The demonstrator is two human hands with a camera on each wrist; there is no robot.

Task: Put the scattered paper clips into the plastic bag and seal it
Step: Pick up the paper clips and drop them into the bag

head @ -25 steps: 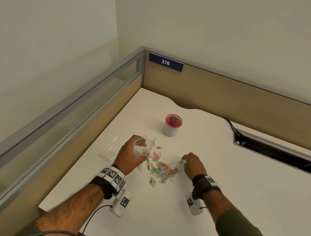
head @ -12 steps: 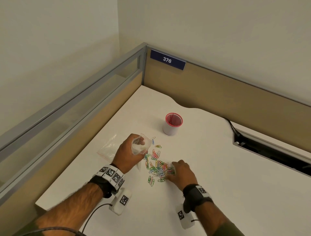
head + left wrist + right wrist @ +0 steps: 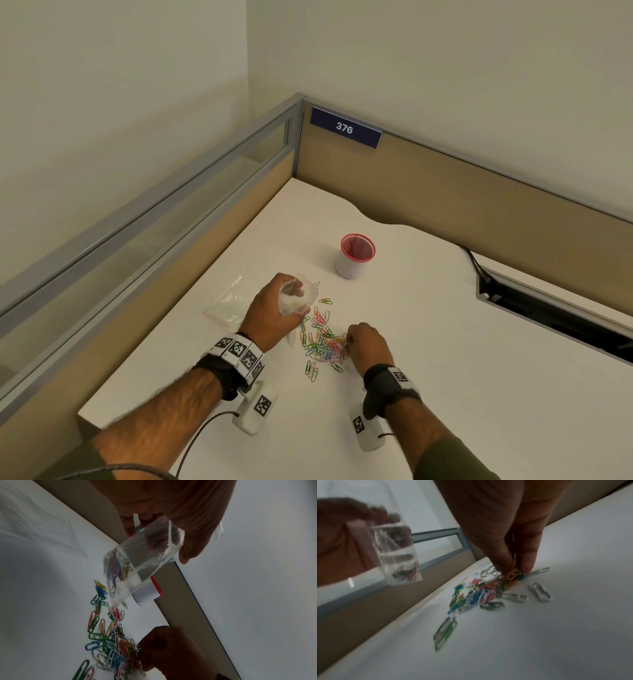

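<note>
A few coloured clips already sit at the bottom of the small clear plastic bag, which the left hand grips with curled fingers, holding it up off the desk with its mouth open. Beyond that hand stands a white cup with a red mesh rim; whether it holds anything I cannot tell. The right hand is down at the near edge of the paper clips, thumb and fingertips pinching several of them. The pile lies between the two hands, a tangle of green, blue, red, yellow and silver. Left of the left hand lies another clear bag, flat.
</note>
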